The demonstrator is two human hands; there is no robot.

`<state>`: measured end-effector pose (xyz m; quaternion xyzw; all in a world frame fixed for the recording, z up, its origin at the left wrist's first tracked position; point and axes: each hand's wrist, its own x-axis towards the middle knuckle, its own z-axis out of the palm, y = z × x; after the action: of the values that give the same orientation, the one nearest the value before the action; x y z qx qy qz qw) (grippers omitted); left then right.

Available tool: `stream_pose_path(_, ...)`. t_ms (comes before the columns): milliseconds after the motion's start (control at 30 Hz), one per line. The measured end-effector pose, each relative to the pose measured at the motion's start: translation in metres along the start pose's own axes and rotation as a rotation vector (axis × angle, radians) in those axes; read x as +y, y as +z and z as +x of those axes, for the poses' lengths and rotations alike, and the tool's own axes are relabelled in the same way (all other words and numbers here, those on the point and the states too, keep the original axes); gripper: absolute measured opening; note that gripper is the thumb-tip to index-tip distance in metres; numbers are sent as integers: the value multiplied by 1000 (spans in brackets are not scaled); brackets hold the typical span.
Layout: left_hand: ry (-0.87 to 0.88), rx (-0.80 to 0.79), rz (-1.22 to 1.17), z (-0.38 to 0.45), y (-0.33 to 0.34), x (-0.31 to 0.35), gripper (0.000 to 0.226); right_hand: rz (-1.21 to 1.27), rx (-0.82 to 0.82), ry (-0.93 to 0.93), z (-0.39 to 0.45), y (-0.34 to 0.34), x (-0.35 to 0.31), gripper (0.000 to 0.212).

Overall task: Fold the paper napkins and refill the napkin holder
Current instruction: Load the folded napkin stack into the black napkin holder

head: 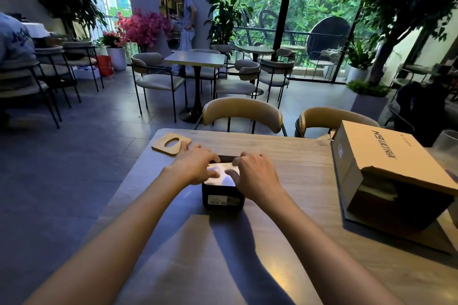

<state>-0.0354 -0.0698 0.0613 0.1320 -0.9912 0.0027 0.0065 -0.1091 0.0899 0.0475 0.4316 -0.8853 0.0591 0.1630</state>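
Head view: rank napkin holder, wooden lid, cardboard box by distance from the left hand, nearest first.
1. Napkin holder: directly under the left hand, whose fingers press the white napkins inside.
2. Wooden lid: just beyond the hand, to its left, on the table.
3. Cardboard box: far right, past the right hand.

Daylight enters through the glazed wall [309, 20] ahead; interior dim, bluish. Napkins [220, 176] overexposed to white glare. Forearm shadows fall toward the viewer on the table [297, 168]. Wide-angle bending at edges; background soft.
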Motion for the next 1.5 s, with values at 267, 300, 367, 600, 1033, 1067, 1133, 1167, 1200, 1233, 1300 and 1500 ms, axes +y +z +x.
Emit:
stream_pose_path(267, 138, 90, -174, -36, 22, -17, 39, 118, -45, 101, 1, 17, -10, 26)
stream_pose_path(300, 121, 119, -171, -36, 23, -20, 36, 150, -35, 94, 1, 18, -10, 26)
stream_pose_path(367, 79, 171, -165, -37, 25, -26, 29, 229, -14, 59, -2, 20, -7, 29)
stream_pose_path(600, 26, 320, -108, -36, 24, -27, 21, 389, -16, -14, -17, 17, -6, 36)
stream_pose_path(1033, 338, 492, -345, -20, 15, 147, 42, 283, 384, 258, -101, -17, 103, 14)
stream_pose_path(1067, 367, 479, -375, -17, 16, 165, 42, 266, 400, 305, -114, -20, 118, 14)
stream_pose_path(1133, 421, 440, -439, -11, 20, 201, 41, 222, 408, 395, -140, -26, 147, 15)
stream_pose_path(1167, 446, 417, -470, -8, 22, 218, 41, 198, 404, 439, -153, -29, 162, 16)
stream_pose_path(1200, 471, 398, -497, -6, 26, 234, 42, 176, 400, 482, -166, -31, 175, 16)
stream_pose_path(1233, 494, 378, -521, -4, 29, 250, 42, 160, 397, 521, -178, -33, 187, 17)
stream_pose_path(1300, 537, 345, -554, -1, 37, 279, 43, 152, 388, 584, -200, -34, 210, 18)
stream_pose_path(1500, 699, 304, -520, 4, 62, 345, 43, 233, 208, 747, -229, -22, 251, 39)
